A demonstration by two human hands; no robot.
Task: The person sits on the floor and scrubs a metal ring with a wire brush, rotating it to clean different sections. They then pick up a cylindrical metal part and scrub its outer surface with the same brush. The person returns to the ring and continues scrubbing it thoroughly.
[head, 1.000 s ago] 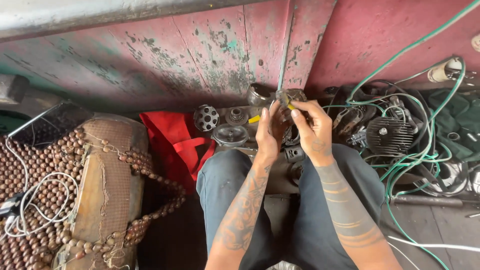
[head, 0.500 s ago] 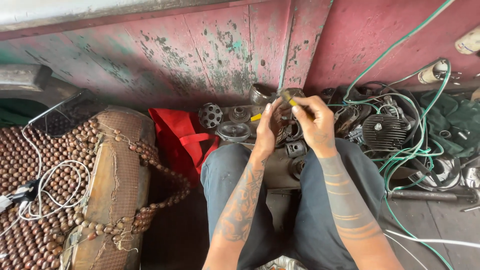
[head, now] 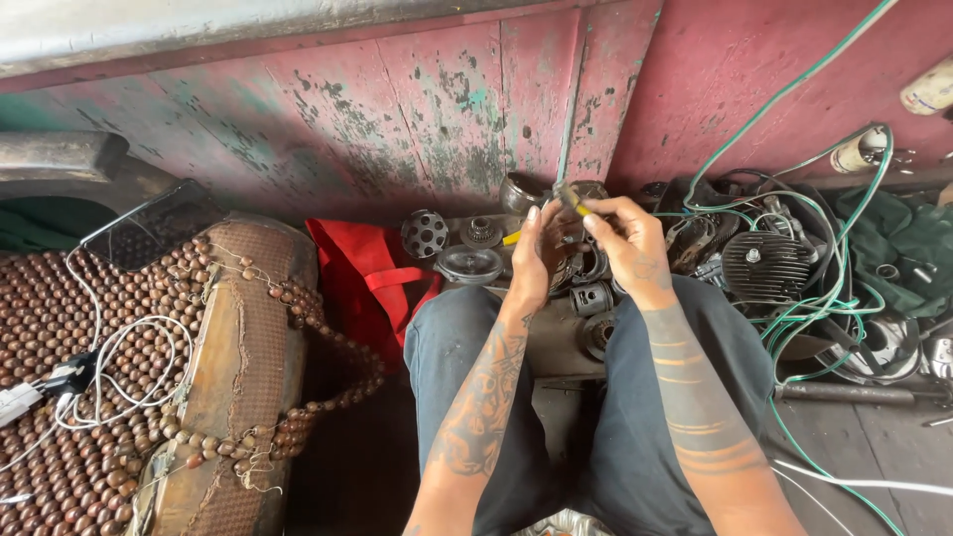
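Layout, as seen from above the seated person's knees:

- Wall (head: 397,99): set behind everything.
- Perforated disc (head: 424,233), small gear (head: 480,231), domed cover (head: 470,264): placed before the wall, left of the hands.
- Left hand (head: 533,260) and right hand (head: 627,246): raised side by side above the knees.
- Cylindrical part (head: 592,298): placed beneath the hands, between the knees.
- Bag (head: 362,283): laid left of the knees.
- Beaded seat cover (head: 89,377): spread at far left, with a phone (head: 149,226) at its rear edge.
- Finned part (head: 762,266): placed right of the hands, among looped cables (head: 839,288).
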